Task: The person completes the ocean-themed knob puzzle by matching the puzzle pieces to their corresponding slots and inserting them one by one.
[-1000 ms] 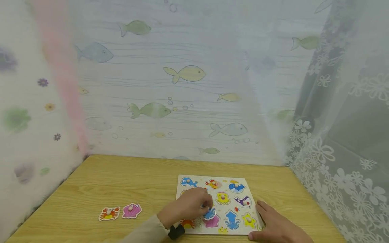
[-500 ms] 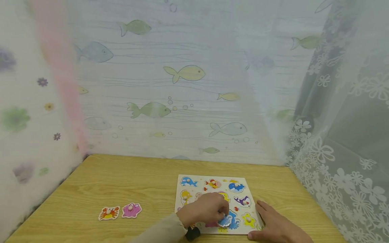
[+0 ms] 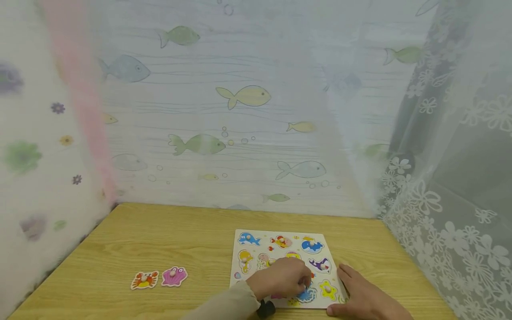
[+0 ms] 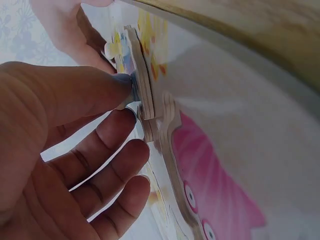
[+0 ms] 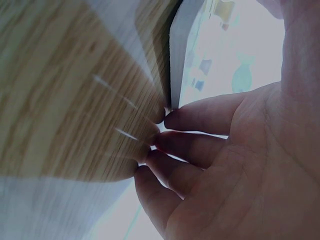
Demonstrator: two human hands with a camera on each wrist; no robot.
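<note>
My left hand [image 3: 280, 278] pinches a blue squid puzzle piece [image 3: 307, 295] between thumb and finger, low over the front of a white sea-animal puzzle board [image 3: 265, 234]. In the left wrist view the piece's wooden edge stands slightly above the board, and its knob is hidden by the fingertips. The pink shell recess [image 4: 215, 170] shows beside it. At the board's right edge rests my right hand [image 3: 366, 298], thumb near the front corner. Its fingers [image 5: 200, 112], extended in the right wrist view, touch the table and the board's side.
A crab piece [image 3: 145, 280] and a pink shell piece [image 3: 174, 276] lie on the wooden table [image 3: 180, 235], left of the board. Other knobbed pieces, among them a yellow starfish [image 3: 328, 290], sit in the board. Fish-patterned curtains [image 3: 248, 133] surround the table.
Carrying the blue squid piece, my left hand has moved right across the board, from over the shell recess to the squid recess. My right hand stays at the board's edge.
</note>
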